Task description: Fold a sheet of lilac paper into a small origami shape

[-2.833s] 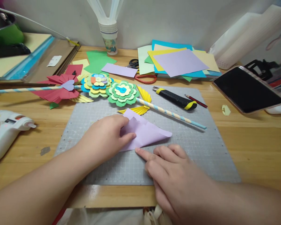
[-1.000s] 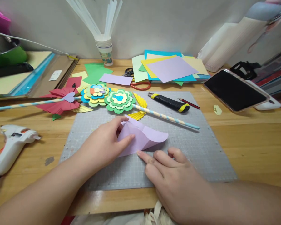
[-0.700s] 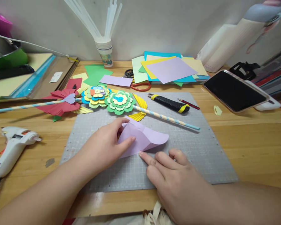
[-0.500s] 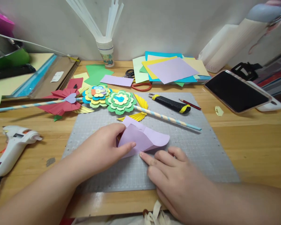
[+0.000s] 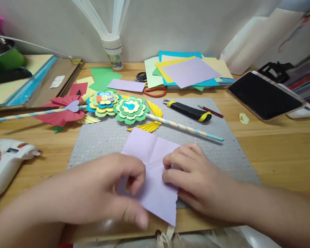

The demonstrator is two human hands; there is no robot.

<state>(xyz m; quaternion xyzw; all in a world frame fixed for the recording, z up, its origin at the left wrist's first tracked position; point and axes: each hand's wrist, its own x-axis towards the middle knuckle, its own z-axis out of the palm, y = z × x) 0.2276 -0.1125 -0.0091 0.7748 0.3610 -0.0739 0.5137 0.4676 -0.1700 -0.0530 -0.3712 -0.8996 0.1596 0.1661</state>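
A sheet of light purple paper (image 5: pixel 156 187) lies unfolded and slanted in front of me, with crease lines crossing near its middle. Its lower right edge looks ragged, and the near corner reaches past the cutting mat (image 5: pixel 93 151). My left hand (image 5: pixel 119 187) is over the sheet's left side, the thumb spread away from the curled fingers, with nothing between them. At the right edge of the sheet, my right hand (image 5: pixel 193 175) has its bent fingers closed on the paper; its thumb is hidden.
Beyond the mat's middle lies a striped stick (image 5: pixel 186 127) with layered paper flowers (image 5: pixel 131 108). A utility knife (image 5: pixel 188 111) and pencil (image 5: pixel 210 111) are behind it. A glue gun (image 5: pixel 12 162) rests left, a phone (image 5: pixel 266 94) right. Coloured paper (image 5: pixel 191 70) is stacked at the back.
The purple paper was folded over and is now opened out flat, extending toward me. My left hand has let go and moved nearer; my right hand has moved up onto the sheet's right edge.
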